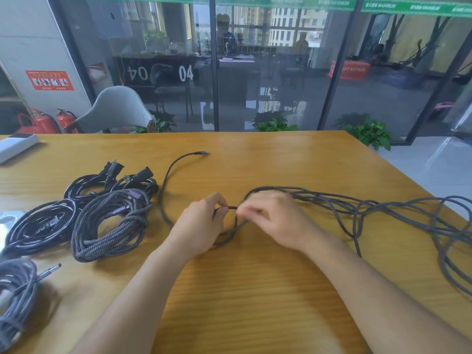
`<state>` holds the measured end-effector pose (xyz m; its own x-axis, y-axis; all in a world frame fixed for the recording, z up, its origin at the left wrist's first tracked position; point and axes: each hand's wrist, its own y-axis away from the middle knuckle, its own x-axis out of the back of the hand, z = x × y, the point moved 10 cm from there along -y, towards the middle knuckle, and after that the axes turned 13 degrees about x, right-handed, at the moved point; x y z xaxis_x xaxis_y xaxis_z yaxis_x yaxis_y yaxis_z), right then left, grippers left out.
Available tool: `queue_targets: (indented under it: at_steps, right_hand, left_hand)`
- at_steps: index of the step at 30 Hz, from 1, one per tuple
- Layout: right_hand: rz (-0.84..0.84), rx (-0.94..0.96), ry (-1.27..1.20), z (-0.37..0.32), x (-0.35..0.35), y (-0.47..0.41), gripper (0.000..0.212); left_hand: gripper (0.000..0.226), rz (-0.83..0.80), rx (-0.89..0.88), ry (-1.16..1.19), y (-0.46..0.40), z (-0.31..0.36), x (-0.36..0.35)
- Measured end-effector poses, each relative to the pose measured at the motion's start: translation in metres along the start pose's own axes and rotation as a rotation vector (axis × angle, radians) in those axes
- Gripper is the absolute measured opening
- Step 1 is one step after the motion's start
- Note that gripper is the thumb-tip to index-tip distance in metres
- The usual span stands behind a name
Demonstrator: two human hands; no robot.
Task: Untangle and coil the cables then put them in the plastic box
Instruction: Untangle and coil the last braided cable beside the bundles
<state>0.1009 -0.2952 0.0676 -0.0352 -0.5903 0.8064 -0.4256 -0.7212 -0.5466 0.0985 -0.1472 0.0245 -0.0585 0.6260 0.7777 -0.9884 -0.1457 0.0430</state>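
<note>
A long dark braided cable (332, 200) sprawls in loose loops across the right half of the wooden table (255, 290). Its plug end (201, 152) lies toward the far middle. My left hand (201, 221) pinches this cable between thumb and fingers at the table's middle. Just to its right, my right hand (270, 221) grips the same cable; this hand is blurred. A small loop hangs under both hands. To the left lie a coiled braided cable (109, 226), two black coiled cables (38, 226) (102, 182) and a grey coiled cable (15, 297). No plastic box is in view.
A white device (15, 146) lies at the table's far left corner. A grey chair (115, 108) stands behind the table, with red fire extinguishers (38, 123) beside it. The table's right edge runs diagonally near the loose cable loops.
</note>
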Motion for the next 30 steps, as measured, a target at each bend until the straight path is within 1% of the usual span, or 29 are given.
queue_targets:
  at_steps: [1, 3, 4, 5, 6, 7, 9, 10, 11, 12, 13, 15, 16, 17, 18, 19, 21, 22, 23, 24, 25, 27, 28, 29, 30]
  right_hand:
    - [0.142, -0.103, 0.016, 0.016, 0.017, 0.005, 0.017]
    - [0.378, -0.329, 0.225, 0.048, 0.062, 0.027, 0.02]
    - [0.447, -0.391, 0.356, 0.055, 0.08, 0.037, 0.021]
    - [0.458, -0.404, 0.458, 0.055, 0.089, 0.042, 0.022]
    - [0.412, -0.363, 0.506, 0.05, 0.086, 0.04, 0.024]
    - [0.332, -0.261, 0.487, 0.038, 0.075, 0.031, 0.027]
    - [0.078, -0.007, 0.336, 0.002, 0.028, 0.007, 0.033]
    - [-0.058, 0.08, 0.264, -0.014, 0.001, 0.002, 0.032]
    - [-0.147, 0.112, 0.231, -0.02, -0.019, 0.0, 0.029]
    - [-0.145, 0.073, 0.231, -0.013, -0.022, -0.001, 0.024]
    - [-0.052, -0.031, 0.262, 0.004, -0.009, -0.001, 0.021]
    - [0.163, -0.34, 0.416, 0.049, 0.036, 0.019, 0.02]
    - [0.222, -0.449, 0.524, 0.061, 0.057, 0.033, 0.021]
    - [0.241, -0.483, 0.606, 0.065, 0.069, 0.041, 0.024]
    - [0.222, -0.445, 0.626, 0.062, 0.068, 0.041, 0.026]
    - [0.182, -0.349, 0.576, 0.051, 0.058, 0.032, 0.03]
    - [0.026, -0.113, 0.379, 0.014, 0.014, 0.009, 0.035]
    - [-0.064, -0.041, 0.296, 0.001, -0.007, 0.004, 0.031]
    - [-0.113, -0.004, 0.276, -0.002, -0.017, 0.002, 0.022]
    - [-0.076, -0.027, 0.326, 0.006, -0.009, 0.001, 0.015]
    - [0.033, -0.115, 0.442, 0.023, 0.015, 0.003, 0.015]
    - [0.267, -0.381, 0.664, 0.055, 0.076, 0.029, 0.025]
    - [0.325, -0.442, 0.724, 0.06, 0.094, 0.041, 0.032]
    - [0.312, -0.446, 0.722, 0.06, 0.096, 0.046, 0.035]
    - [0.239, -0.419, 0.654, 0.056, 0.085, 0.043, 0.034]
  left_hand:
    - [0.01, 0.02, 0.012, -0.04, -0.001, -0.005, 0.003]
    - [0.011, 0.065, 0.014, -0.078, -0.002, -0.008, 0.009]
    - [0.012, 0.1, -0.001, -0.107, -0.001, -0.005, 0.012]
    - [0.013, 0.135, -0.02, -0.139, 0.0, -0.001, 0.014]
    - [0.014, 0.161, -0.04, -0.157, 0.001, 0.004, 0.014]
    - [0.014, 0.178, -0.053, -0.16, 0.002, 0.008, 0.013]
    - [0.014, 0.193, -0.062, -0.131, 0.003, 0.009, 0.013]
    - [0.014, 0.198, -0.061, -0.12, 0.002, 0.008, 0.014]
    - [0.014, 0.203, -0.057, -0.118, 0.001, 0.005, 0.015]
    - [0.014, 0.207, -0.052, -0.119, 0.0, 0.001, 0.017]
    - [0.014, 0.209, -0.042, -0.119, 0.0, -0.003, 0.019]
    - [0.016, 0.224, -0.024, -0.129, -0.002, -0.01, 0.023]
    - [0.018, 0.232, -0.021, -0.142, -0.003, -0.012, 0.023]
    - [0.019, 0.237, -0.021, -0.147, -0.005, -0.012, 0.022]
    - [0.019, 0.238, -0.026, -0.143, -0.006, -0.011, 0.02]
    - [0.019, 0.241, -0.032, -0.141, -0.006, -0.009, 0.019]
    - [0.018, 0.249, -0.049, -0.143, -0.006, -0.004, 0.016]
    - [0.018, 0.254, -0.059, -0.15, -0.005, -0.003, 0.015]
    - [0.017, 0.256, -0.065, -0.152, -0.004, -0.004, 0.015]
    - [0.017, 0.255, -0.066, -0.142, -0.004, -0.007, 0.017]
    - [0.017, 0.259, -0.074, -0.13, -0.004, -0.009, 0.019]
    - [0.019, 0.325, -0.114, -0.144, -0.005, -0.011, 0.025]
    - [0.02, 0.358, -0.124, -0.163, -0.005, -0.011, 0.027]
    - [0.02, 0.369, -0.116, -0.164, -0.006, -0.012, 0.028]
    - [0.02, 0.351, -0.097, -0.147, -0.008, -0.013, 0.026]
